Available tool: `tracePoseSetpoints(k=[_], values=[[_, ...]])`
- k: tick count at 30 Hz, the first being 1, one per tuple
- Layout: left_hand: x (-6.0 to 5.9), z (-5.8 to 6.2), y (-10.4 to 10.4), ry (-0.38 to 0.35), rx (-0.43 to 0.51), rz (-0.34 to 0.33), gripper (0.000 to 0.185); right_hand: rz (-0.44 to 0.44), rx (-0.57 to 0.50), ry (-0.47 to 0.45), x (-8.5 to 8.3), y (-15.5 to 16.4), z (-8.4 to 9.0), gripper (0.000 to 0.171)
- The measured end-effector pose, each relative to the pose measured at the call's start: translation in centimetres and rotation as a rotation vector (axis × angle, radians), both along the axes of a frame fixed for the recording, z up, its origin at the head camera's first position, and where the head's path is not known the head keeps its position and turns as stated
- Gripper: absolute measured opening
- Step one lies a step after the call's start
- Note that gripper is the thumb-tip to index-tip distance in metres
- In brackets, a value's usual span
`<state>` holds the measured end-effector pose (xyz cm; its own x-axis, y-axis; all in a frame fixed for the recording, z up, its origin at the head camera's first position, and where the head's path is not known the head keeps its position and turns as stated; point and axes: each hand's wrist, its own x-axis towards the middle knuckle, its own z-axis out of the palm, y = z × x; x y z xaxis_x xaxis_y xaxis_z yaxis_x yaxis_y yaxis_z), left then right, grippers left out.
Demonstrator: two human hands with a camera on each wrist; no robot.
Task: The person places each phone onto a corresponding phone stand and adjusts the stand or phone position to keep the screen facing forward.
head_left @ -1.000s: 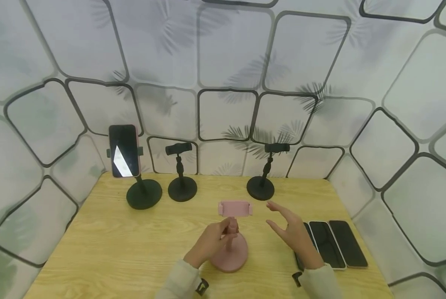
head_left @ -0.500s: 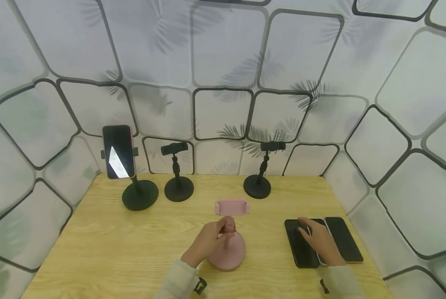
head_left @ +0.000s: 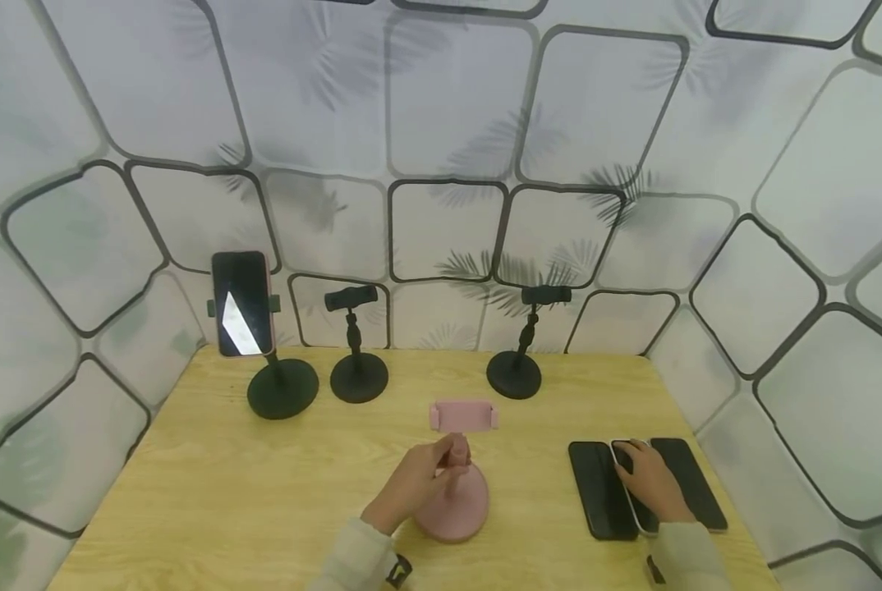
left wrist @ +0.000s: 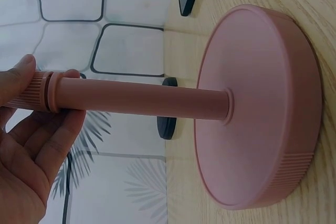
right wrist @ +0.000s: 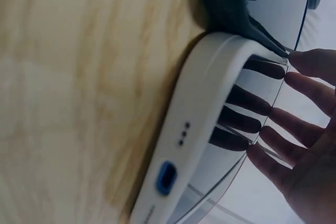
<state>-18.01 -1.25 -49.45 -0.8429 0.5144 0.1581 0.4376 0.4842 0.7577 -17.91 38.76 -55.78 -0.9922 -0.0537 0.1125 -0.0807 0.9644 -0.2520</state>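
Note:
My left hand (head_left: 413, 484) grips the ribbed collar near the top of the post of a pink phone stand (head_left: 452, 509). The stand's round base (left wrist: 252, 103) rests on the table, and its pink clamp (head_left: 464, 416) holds no phone. At the right, my right hand (head_left: 651, 480) is over the middle phone (right wrist: 194, 108), which has a white case. In the right wrist view its fingers (right wrist: 294, 124) are fairly straight, their tips at the glossy screen. A black phone (head_left: 602, 491) lies on its left, another dark phone (head_left: 688, 484) on its right.
Along the back stand two black phone stands, one left of centre (head_left: 359, 376) and one right of centre (head_left: 514, 374). A dark green stand (head_left: 282, 387) at back left holds an upright phone (head_left: 242, 304). Patterned cloth walls (head_left: 448, 230) enclose the wooden table (head_left: 264, 509).
My right hand has moved from beside the pink stand rightward and down to the row of phones, ending over the middle one. The left hand keeps its grip on the stand.

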Motion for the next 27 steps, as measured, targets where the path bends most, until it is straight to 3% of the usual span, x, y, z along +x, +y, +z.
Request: tracePoseSetpoints(k=[9,14,20,27], values=[[1.0,-0.4,0.2,-0.071,0.002,-0.017,0.011,-0.108,0.033,-0.106,0.4,0.1,-0.6,0.039],[0.8,-0.2,0.4,-0.054,0.005,-0.015,0.011,-0.137,0.076,-0.135,-0.3,0.3,-0.6,0.039],[0.4,0.0,0.3,-0.054,0.003,0.004,0.011,-0.163,0.038,-0.191,-1.6,0.5,-0.4,0.045],[0.2,0.1,0.0,-0.053,0.008,0.014,0.011,-0.188,-0.011,-0.18,-2.6,0.5,-0.4,0.046]])
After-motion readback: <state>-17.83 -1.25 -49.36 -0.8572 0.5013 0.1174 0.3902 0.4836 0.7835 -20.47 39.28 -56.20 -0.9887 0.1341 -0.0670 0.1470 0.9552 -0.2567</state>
